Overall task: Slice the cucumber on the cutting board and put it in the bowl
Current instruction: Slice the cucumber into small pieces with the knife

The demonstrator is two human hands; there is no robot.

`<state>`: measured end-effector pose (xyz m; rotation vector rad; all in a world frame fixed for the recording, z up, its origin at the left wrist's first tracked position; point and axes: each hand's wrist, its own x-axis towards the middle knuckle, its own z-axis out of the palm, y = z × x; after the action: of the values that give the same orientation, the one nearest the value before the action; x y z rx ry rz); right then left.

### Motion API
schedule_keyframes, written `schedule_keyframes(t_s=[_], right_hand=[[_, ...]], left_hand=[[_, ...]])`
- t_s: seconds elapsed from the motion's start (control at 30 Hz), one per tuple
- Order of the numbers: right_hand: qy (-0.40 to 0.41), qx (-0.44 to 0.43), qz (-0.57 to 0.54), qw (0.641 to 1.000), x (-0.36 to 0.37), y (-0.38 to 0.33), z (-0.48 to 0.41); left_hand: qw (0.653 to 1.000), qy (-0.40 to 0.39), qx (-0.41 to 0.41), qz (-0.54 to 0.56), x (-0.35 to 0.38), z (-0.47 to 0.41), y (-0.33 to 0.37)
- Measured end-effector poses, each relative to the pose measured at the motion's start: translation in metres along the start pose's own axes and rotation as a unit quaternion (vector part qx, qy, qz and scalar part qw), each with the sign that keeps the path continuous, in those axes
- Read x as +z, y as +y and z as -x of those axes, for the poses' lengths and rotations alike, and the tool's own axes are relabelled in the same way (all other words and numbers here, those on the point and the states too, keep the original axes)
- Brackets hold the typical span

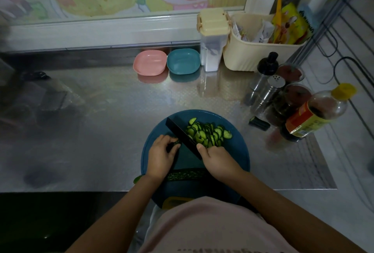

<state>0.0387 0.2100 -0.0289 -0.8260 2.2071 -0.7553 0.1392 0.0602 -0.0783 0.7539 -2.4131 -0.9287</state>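
Cucumber stub [175, 143] is what I see under the blade on my feed, sitting on the left half of the round blue cutting board [236, 151], lower middle of the frame. Left hand [162, 155] has its fingers curled round that stub, pinning it to the board. Right hand [216, 159] is clenched around the handle of the black knife [182, 135], thumb up on top, blade angled toward the upper left and sitting right against the stub.

The pile of slices [208, 133] is just right of the blade, fanned out toward the board's upper right. 1 more long cucumber piece [186, 174] lies across the near part of the board, between the 2 forearms.

2 bowls sit side by side at the back of the steel counter [101, 121], upper middle of the frame: pink bowl [149, 62] on the left, teal bowl [183, 61] on the right, both well apart from the board. A dark cut-off end [259, 123] lies on the counter right of the board, next to a sauce bottle [315, 115] with a yellow cap and a metal shaker [269, 93].
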Motion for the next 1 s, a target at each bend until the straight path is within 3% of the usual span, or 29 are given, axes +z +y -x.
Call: schedule_keyframes(t_s=[1.0], right_hand=[[-0.012, 0.0, 0.001, 1.0, -0.002, -0.002, 0.0]], left_hand=[[1.0, 0.014, 0.003, -0.003, -0.001, 0.003, -0.002]])
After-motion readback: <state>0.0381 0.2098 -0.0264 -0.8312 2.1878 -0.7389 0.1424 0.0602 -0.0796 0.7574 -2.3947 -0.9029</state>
